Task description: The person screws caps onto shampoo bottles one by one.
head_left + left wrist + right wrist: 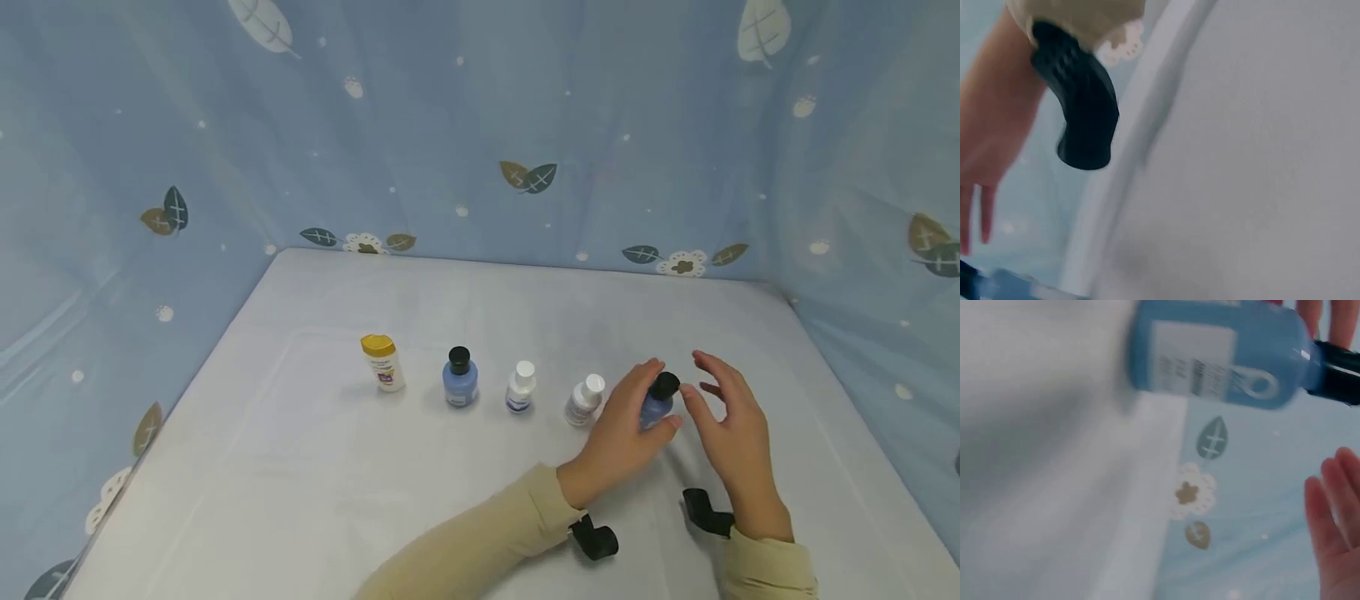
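Note:
In the head view my left hand [618, 417] curves round a small blue bottle [654, 408] with a black cap, thumb across its near side and fingers behind it. The bottle [1210, 353] fills the top of the right wrist view, a white printed label facing the camera. My right hand [735, 433] is held just right of the cap, fingers spread and holding nothing; its palm and fingers [1338, 528] show in the right wrist view. The left wrist view catches my right hand [985, 144] and a blurred part of the blue bottle [1010, 284].
Left of my hands, in a row, stand a white bottle [583, 402], another white bottle [521, 387], a blue bottle [460, 385] with a black cap and a white bottle [385, 365] with a yellow cap. They share a white table [300, 467] backed by a blue patterned curtain [450, 108].

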Tool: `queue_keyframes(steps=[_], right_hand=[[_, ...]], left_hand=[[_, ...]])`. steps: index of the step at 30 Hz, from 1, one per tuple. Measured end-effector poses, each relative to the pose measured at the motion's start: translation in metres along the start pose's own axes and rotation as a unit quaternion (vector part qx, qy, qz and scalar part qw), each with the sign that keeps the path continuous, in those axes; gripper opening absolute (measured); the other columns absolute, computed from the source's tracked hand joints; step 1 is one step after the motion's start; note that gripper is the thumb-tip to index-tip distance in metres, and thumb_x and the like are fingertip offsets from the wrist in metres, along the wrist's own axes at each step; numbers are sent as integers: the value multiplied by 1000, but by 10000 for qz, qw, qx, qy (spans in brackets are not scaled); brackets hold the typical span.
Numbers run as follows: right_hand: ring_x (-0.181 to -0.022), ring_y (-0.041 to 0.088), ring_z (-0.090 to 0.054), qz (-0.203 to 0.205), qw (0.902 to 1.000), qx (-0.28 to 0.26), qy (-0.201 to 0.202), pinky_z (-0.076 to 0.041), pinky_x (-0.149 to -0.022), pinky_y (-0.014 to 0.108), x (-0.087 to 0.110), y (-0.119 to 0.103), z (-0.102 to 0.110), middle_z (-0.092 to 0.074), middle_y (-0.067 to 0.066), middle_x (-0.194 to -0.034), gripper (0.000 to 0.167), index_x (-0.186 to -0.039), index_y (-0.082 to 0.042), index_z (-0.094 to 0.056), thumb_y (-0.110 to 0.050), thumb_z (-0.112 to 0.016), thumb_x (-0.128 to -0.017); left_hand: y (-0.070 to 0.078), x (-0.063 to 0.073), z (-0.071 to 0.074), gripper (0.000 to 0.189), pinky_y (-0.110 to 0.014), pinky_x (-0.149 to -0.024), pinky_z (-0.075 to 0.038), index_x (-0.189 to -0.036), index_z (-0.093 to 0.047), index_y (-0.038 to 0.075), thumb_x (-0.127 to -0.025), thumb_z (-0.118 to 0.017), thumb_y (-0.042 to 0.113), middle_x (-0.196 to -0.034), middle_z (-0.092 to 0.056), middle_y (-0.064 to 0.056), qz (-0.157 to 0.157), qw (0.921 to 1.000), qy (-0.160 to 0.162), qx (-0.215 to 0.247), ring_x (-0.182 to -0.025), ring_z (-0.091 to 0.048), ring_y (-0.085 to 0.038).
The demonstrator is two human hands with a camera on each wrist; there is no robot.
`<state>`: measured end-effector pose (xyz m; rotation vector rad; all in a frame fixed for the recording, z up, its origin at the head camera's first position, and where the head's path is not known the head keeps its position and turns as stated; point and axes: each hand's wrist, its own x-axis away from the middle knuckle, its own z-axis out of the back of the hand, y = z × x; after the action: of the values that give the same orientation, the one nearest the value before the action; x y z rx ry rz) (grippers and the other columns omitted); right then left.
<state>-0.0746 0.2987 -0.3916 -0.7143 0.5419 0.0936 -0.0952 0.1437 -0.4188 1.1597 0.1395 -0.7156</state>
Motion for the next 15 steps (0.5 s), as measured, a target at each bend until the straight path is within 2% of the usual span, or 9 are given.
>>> queue_keyframes(steps=[3, 6, 7, 9, 12, 15], right_hand=[[-115, 25, -44, -163, 9992, 306, -211, -36, -93, 36, -7, -6, 8, -41, 1, -135, 51, -135, -23, -40, -19, -58, -87], [-122, 34, -35, -119, 9965, 642, -532, -27, -93, 56, -16, -13, 17, -33, 6, -140, 51, -138, -19, -36, -25, -53, -90], [-125, 34, -31, -62, 9954, 716, -633, -23, -95, 57, -20, -15, 19, -31, 8, -141, 51, -138, -18, -35, -25, -52, -90], [-129, 33, -23, 79, 9925, 873, -856, -17, -98, 56, -29, -17, 24, -28, 11, -142, 52, -139, -14, -33, -27, -50, -91], [-130, 34, -19, 234, 9873, 1053, -1169, -14, -100, 56, -45, -21, 29, -24, 13, -144, 53, -140, -11, -29, -28, -47, -93], [-131, 36, -15, 256, 9801, 1255, -1515, -12, -100, 57, -60, -23, 31, -18, 14, -145, 55, -141, -9, -25, -31, -43, -94]], left_hand=[[17, 5, 28, 57, -30, -104, -19, -141, -20, 17, -92, -47, 30, -146, -17, 5, -282, 9989, -332, -182, -132, -15, -10], [38, 8, 65, 55, -30, -105, -17, -142, -20, 21, -94, -45, 31, -146, -11, 11, -636, 9963, -531, -230, -132, -12, -7], [45, 9, 79, 54, -30, -105, -17, -141, -21, 21, -94, -45, 30, -146, -11, 12, -705, 9960, -532, -150, -132, -12, -6], [60, 10, 107, 53, -30, -104, -19, -141, -22, 23, -93, -46, 27, -146, -13, 13, -788, 9959, -429, 117, -131, -14, -6], [77, 9, 148, 53, -29, -104, -21, -141, -26, 19, -93, -48, 19, -145, -19, 11, -911, 9944, -82, 530, -131, -19, -7], [87, 8, 190, 50, -32, -103, -22, -138, -31, 8, -91, -48, 10, -144, -26, 0, -975, 9937, 384, 406, -130, -23, -12]])
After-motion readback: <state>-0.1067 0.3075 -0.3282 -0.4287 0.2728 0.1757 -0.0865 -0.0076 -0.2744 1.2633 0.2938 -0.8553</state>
